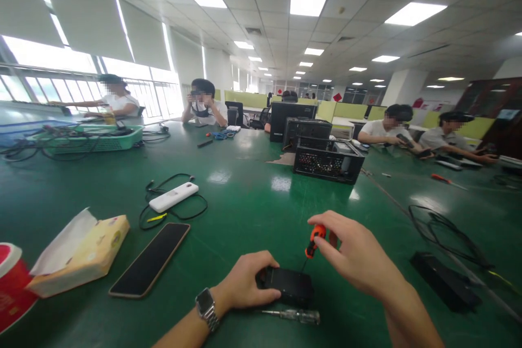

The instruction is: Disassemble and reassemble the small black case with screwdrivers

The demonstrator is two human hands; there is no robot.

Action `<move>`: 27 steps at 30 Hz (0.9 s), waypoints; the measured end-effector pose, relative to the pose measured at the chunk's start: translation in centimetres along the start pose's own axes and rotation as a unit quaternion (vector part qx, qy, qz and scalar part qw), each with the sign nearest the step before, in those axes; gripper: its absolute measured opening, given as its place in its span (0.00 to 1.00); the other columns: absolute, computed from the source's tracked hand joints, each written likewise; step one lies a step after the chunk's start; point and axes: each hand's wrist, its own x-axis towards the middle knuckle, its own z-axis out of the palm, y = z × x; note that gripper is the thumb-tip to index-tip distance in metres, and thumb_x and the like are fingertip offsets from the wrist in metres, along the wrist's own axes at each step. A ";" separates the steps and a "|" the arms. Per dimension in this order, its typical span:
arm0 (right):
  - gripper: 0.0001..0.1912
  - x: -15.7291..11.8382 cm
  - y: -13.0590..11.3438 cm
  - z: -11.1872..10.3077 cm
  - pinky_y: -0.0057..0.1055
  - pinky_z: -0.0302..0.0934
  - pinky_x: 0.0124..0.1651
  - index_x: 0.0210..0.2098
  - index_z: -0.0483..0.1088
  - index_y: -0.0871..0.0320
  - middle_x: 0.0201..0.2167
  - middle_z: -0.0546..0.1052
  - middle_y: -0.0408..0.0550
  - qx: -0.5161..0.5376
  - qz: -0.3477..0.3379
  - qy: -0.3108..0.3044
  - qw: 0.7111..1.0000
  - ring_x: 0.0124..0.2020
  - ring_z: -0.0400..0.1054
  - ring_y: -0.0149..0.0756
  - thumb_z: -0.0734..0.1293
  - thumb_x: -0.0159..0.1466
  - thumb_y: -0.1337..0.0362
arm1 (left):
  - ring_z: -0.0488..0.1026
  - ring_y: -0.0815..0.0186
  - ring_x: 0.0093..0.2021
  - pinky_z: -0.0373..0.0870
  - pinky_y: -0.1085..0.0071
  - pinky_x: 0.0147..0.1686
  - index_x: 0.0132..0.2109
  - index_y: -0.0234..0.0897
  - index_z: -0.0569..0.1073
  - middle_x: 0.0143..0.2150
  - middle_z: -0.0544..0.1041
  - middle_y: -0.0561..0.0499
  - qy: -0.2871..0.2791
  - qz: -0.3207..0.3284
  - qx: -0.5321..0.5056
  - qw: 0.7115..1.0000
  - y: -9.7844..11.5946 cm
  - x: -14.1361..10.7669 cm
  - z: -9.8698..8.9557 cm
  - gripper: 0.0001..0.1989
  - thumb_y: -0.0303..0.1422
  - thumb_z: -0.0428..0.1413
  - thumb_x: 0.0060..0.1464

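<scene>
Green tabletop (244,217) stretches wide between black box (292,286) and computer case (326,162).

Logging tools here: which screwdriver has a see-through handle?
The clear screwdriver, lying beside the black box; the held screwdriver, in the right hand, and the far-right screwdriver have orange on their handles.

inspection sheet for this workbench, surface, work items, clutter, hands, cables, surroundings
Surface: green tabletop, glossy, reflecting lights.
Work items: black box-shaped device; orange-and-black screwdriver, tip at device's far edge; clear-handled screwdriver lying on the near side.
Clutter: red cup, tissue pack, smartphone at left.
Hands: left hand grips device; right hand holds orange-and-black screwdriver.
Cables: black cable around white elongated device; more in green basket.
Surroundings: seated people; computer case.
</scene>
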 end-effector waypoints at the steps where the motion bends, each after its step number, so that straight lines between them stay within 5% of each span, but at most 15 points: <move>1: 0.12 -0.1 0.1 -0.1 0.32 0.62 0.40 0.45 0.72 0.51 0.40 0.77 0.45 -0.001 0.007 0.000 1.000 0.39 0.72 0.37 0.62 0.63 0.62 | 0.70 0.64 0.36 0.64 0.72 0.35 0.43 0.37 0.72 0.38 0.74 0.51 -0.001 -0.003 -0.002 1.000 0.0 0.0 0.0 0.18 0.42 0.61 0.47; 6: 0.11 -0.1 0.4 -0.3 0.35 0.62 0.40 0.42 0.74 0.51 0.38 0.79 0.45 -0.028 0.061 0.000 0.998 0.38 0.73 0.41 0.64 0.63 0.57 | 0.69 0.65 0.35 0.63 0.73 0.35 0.42 0.38 0.71 0.36 0.73 0.53 0.007 -0.049 0.008 0.999 -0.1 0.7 0.0 0.18 0.36 0.63 0.43; 10: 0.14 0.2 1.0 -0.1 0.34 0.63 0.41 0.48 0.71 0.52 0.43 0.77 0.46 -0.006 0.022 0.010 1.000 0.40 0.72 0.38 0.61 0.65 0.63 | 0.68 0.66 0.34 0.62 0.73 0.34 0.41 0.38 0.70 0.36 0.72 0.54 0.015 -0.066 0.019 0.997 -0.5 1.3 0.0 0.18 0.34 0.63 0.41; 16: 0.12 1.0 1.2 0.6 0.35 0.62 0.37 0.42 0.75 0.50 0.33 0.80 0.45 -0.036 0.056 0.016 0.998 0.35 0.74 0.41 0.65 0.63 0.55 | 0.66 0.65 0.34 0.60 0.73 0.33 0.36 0.38 0.68 0.36 0.68 0.52 0.039 -0.010 0.037 0.998 -0.7 1.8 0.2 0.16 0.37 0.63 0.40; 22: 0.15 1.2 0.8 1.0 0.33 0.64 0.41 0.50 0.71 0.52 0.43 0.77 0.47 -0.007 -0.002 0.023 1.000 0.40 0.73 0.38 0.60 0.65 0.64 | 0.66 0.65 0.34 0.59 0.72 0.32 0.37 0.38 0.69 0.36 0.66 0.52 0.031 0.009 0.025 0.999 -0.7 2.0 -0.1 0.16 0.39 0.63 0.43; 27: 0.12 1.1 0.9 1.0 0.33 0.64 0.39 0.45 0.73 0.50 0.37 0.79 0.44 -0.010 0.008 0.011 1.000 0.36 0.73 0.38 0.64 0.63 0.58 | 0.65 0.65 0.34 0.59 0.72 0.32 0.38 0.38 0.69 0.36 0.66 0.52 0.037 0.012 0.029 0.999 -0.7 1.7 -0.1 0.16 0.39 0.62 0.44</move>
